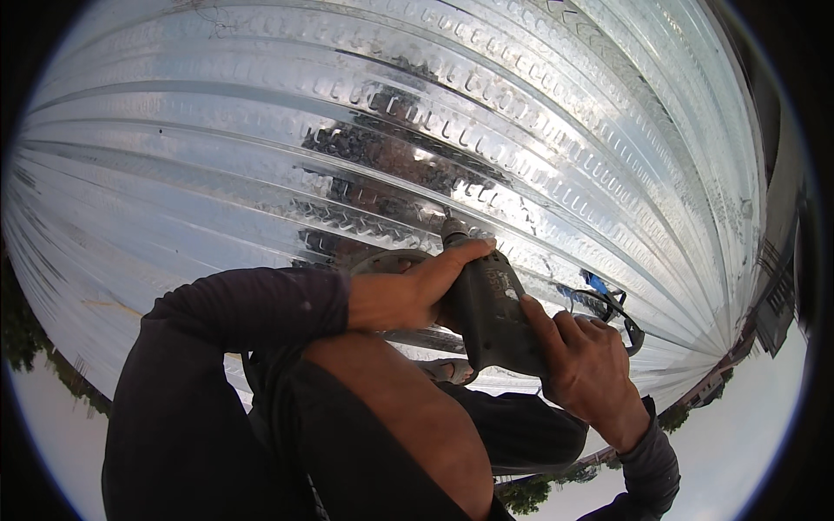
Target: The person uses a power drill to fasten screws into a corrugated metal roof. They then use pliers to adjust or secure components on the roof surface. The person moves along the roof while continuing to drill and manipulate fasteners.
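Observation:
Both my hands grip a dark power drill [497,304], which points away from me with its chuck [453,229] low over the ribbed metal decking [234,165]. My left hand [417,291] is wrapped round the drill's front, with the thumb lying along the top near the chuck. At the rear end my right hand [586,365] is closed round the body, its index finger stretched along the side. A thin bit [446,210] runs from the chuck to a rib of the decking; whether it has gone into the metal I cannot tell.
Shiny decking with raised ribs and rows of embossed marks spreads all round. A blue object [596,283] and a black cable [632,330] lie right of the drill. My bent knee [400,408] and a foot [452,371] are close beneath my arms. Trees [526,495] and sky show past the edge.

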The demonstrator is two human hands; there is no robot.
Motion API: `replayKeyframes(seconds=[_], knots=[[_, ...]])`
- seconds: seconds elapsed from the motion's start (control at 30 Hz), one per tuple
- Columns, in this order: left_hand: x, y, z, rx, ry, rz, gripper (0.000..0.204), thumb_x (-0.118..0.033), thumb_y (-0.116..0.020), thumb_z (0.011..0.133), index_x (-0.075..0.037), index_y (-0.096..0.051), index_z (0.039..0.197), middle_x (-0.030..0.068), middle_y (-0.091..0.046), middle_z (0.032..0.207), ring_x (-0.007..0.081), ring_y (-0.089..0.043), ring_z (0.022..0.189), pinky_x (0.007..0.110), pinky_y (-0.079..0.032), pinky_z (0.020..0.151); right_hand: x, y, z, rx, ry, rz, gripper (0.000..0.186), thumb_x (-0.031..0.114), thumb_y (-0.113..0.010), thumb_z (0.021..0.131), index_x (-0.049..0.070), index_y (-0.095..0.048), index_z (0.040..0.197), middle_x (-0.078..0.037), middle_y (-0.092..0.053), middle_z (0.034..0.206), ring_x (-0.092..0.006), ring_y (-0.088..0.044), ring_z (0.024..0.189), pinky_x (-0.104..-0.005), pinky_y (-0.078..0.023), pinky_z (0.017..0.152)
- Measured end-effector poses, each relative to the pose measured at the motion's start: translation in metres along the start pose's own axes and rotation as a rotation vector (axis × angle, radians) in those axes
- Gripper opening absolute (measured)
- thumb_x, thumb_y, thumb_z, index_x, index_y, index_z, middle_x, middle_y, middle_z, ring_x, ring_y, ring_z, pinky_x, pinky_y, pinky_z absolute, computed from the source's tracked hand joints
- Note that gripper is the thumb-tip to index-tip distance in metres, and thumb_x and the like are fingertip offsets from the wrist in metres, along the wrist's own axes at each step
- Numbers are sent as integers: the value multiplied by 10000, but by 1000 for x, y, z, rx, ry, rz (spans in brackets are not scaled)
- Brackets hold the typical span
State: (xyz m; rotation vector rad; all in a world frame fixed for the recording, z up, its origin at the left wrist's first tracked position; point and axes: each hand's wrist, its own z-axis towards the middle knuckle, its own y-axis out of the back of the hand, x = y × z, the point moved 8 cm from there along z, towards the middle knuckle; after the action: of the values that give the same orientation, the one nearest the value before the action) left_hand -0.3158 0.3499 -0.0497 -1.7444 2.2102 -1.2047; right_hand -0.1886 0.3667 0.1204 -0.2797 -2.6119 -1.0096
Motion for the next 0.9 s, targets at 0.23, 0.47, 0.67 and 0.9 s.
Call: replayKeyframes(seconds=[0.23, 0.47, 0.67, 0.9], knots=[[-4, -1, -1, -25, -8, -1, 611, -614, -662, 897, -92, -610, 1210, 93, -680, 1102, 241, -693, 1002, 508, -566, 898, -2, 3, 3, -3, -10, 12, 700, 118, -687, 819, 43, -485, 1485, -68, -555, 782, -234, -641, 662, -391, -499, 562], [0, 2, 13, -149, -6, 69, 700, -655, -666, 868, -43, -618, 1204, 135, -695, 1081, 286, -711, 948, 476, -594, 825, -30, -11, -8, -100, -15, 137, 857, 78, -762, 635, 68, -524, 1459, -71, -578, 780, -272, -650, 648, -404, -512, 560], [-5, -17, 17, -160, -24, 159, 789, -663, -660, 859, 34, -594, 1220, 175, -681, 1117, 328, -714, 948, 452, -608, 783, -72, -45, -32, -330, -138, 446, 814, -5, -724, 587, 25, -578, 1386, -156, -708, 866, -357, -699, 710, -405, -559, 636], [11, -6, 12, -120, 44, 192, 859, -669, -651, 863, 70, -522, 1282, 169, -649, 1156, 294, -714, 926, 397, -612, 740, -44, -65, -47, -296, -144, 420, 873, 23, -732, 562, -14, -534, 1412, -150, -668, 852, -360, -665, 679, -433, -528, 615]])
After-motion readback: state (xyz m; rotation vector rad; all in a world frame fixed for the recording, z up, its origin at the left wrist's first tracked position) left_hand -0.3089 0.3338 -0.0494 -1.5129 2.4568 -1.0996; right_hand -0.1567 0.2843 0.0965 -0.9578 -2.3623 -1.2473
